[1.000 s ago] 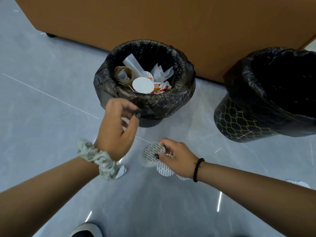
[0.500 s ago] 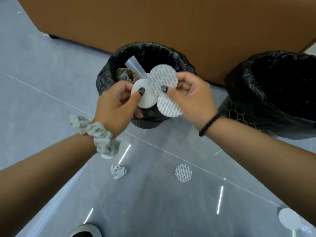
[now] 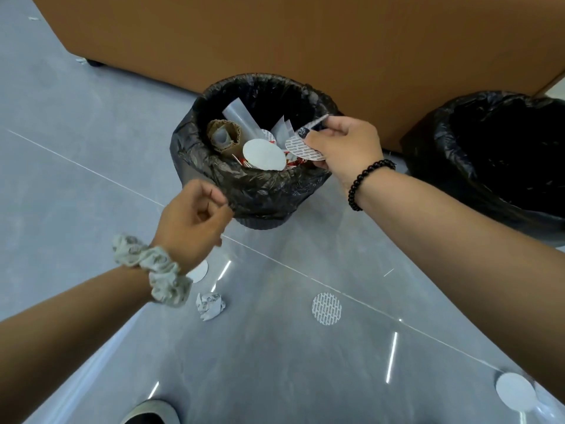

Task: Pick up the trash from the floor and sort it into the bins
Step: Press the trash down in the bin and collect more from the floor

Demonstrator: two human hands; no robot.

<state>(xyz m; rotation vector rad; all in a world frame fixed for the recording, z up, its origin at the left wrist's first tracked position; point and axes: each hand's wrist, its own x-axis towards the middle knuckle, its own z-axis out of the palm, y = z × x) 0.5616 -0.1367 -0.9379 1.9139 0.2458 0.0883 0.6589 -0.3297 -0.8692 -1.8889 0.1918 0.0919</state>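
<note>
1. Left hand (image 3: pixel 195 220): half a second ago it pinched a plain white disc over the left bin (image 3: pixel 211 166). It is now lowered in front of that bin's near rim, fingers loosely curled, holding nothing.
2. A plain white disc (image 3: pixel 263 155) now lies on top of the rubbish inside the left bin. Judgement: that piece is sorted.
3. Right hand (image 3: pixel 344 146): moved over the left bin's right rim. Thumb and fingers pinch two patterned discs (image 3: pixel 301 147), which hang above the bin opening, not yet released.
4. Still on the floor, nearer the camera than the left bin: a paper ball (image 3: pixel 210 306), a patterned disc (image 3: pixel 326 308) and a white disc (image 3: pixel 515 391).
</note>
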